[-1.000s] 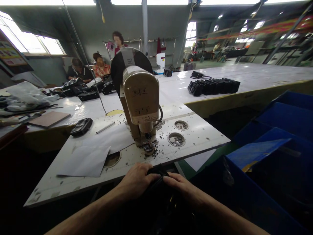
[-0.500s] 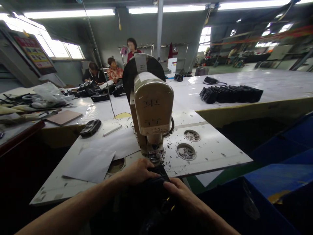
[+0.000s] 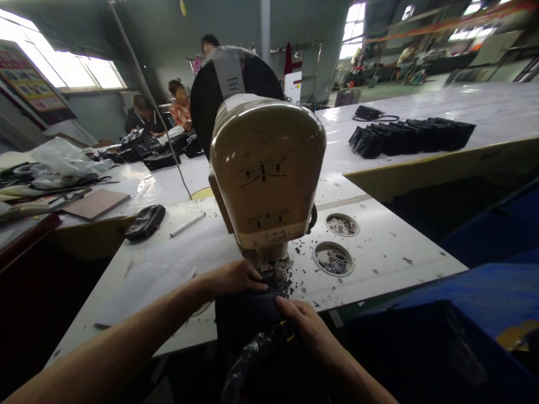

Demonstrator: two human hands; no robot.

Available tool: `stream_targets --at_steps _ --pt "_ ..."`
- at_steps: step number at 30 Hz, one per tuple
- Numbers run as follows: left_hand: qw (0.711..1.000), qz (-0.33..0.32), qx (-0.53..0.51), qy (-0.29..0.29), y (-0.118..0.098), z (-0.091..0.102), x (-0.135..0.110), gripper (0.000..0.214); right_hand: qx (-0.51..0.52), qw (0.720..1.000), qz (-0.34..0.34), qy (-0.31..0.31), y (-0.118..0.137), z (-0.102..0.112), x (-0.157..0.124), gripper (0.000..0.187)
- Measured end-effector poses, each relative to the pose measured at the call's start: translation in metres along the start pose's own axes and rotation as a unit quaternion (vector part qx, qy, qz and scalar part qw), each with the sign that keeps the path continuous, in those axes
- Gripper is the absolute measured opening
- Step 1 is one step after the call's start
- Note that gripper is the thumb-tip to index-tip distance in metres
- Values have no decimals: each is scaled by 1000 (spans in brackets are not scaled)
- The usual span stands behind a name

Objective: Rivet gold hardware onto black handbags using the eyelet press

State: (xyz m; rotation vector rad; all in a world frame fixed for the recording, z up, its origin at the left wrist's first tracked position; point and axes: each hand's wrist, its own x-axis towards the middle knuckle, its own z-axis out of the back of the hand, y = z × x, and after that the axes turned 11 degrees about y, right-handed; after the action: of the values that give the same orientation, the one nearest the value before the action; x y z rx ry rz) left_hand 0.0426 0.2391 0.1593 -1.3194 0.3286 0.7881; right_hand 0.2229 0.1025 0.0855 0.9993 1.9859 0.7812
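A black bag with gold-coloured metal fittings and a plastic-wrapped handle is held against the front of a beige machine, which looks like an industrial sewing machine. My left hand grips the bag's upper edge close under the machine head, fingers bent over it. At the bag's right side, my right hand pinches the edge with the thumb on top. The working point of the machine is partly hidden behind my left fingers, and the lower bag is lost in dark shadow.
Two round holes filled with scraps lie right of the machine on the white worktop. Left are paper sheets, a white pen and a black pouch. Black bags stand in a row behind. Co-workers sit at the back left.
The view has moved closer and tilted down, so the machine looks larger. The bag's flat top and wrapped handle show more now. Both hands keep their hold on it.
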Motion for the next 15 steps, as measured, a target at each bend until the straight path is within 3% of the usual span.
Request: stream_targets --at_steps 4,8,11,15 --pt "1000 19 -22 7 2 11 9 44 31 999 -17 -21 1 -2 4 66" --pt "997 51 -28 -48 5 16 17 34 48 998 -21 -31 2 -2 9 65" --pt "994 7 -81 -78 12 19 24 29 65 997 -29 -36 3 -1 12 64" --pt "992 -69 -81 -62 17 27 31 48 90 994 -36 -47 3 -3 14 63"
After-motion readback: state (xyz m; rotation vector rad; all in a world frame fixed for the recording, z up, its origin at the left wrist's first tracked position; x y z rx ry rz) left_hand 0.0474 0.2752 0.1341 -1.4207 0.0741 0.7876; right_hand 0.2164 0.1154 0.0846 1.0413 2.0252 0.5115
